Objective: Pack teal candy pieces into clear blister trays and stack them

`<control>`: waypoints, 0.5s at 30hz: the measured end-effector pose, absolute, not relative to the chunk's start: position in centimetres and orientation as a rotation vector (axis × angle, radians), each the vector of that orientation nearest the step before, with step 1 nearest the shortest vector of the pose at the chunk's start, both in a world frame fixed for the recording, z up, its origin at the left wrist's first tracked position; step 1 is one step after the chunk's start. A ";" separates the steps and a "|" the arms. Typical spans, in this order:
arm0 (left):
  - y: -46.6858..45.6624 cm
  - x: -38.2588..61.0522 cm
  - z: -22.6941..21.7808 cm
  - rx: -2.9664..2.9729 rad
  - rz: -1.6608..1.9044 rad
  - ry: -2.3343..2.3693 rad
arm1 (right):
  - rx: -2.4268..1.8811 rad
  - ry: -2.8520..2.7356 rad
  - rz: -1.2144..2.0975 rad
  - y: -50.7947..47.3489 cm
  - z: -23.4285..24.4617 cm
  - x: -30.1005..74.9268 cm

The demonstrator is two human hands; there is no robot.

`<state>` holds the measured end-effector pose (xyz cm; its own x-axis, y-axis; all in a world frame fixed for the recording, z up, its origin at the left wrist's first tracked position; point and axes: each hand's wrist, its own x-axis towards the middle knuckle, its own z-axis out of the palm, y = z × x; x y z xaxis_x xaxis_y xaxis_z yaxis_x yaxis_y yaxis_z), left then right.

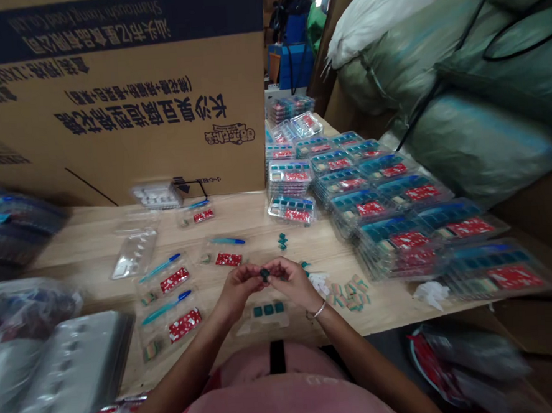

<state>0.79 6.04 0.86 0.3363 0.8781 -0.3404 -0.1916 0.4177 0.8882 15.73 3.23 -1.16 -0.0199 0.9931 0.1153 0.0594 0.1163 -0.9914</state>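
Observation:
Both hands meet over the middle of the table. A small dark green piece (264, 274) is pinched between the fingertips of my left hand (241, 286) and my right hand (290, 281). Just below them lies a clear plastic tray holding several dark teal squares (268, 309). More small teal pieces (282, 241) lie loose beyond my fingers. To the right of my right hand is a loose pile of small tan-and-green blocks (351, 293), beside crumpled white paper (319, 283). Left of my left hand, clear trays carry a blue pen (167, 306) and a red patterned packet (185, 325).
Stacks of filled clear packs (390, 237) cover the table's right side. A large cardboard box (158, 114) stands at the back left. Stacked clear plastic trays (75, 368) sit at the near left. Big wrapped sacks (486, 131) bulge in from the right.

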 end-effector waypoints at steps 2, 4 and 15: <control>5.8 0.4 1.0 0.793 0.801 0.964 | -1.093 -1.211 1.265 3.3 -1.8 15.5; 5.5 0.0 1.0 0.738 0.782 0.959 | -1.059 -1.144 1.353 3.2 -2.3 15.1; 1.6 -5.5 -0.2 1.810 0.613 1.335 | -1.055 -2.135 0.904 0.9 -2.1 12.4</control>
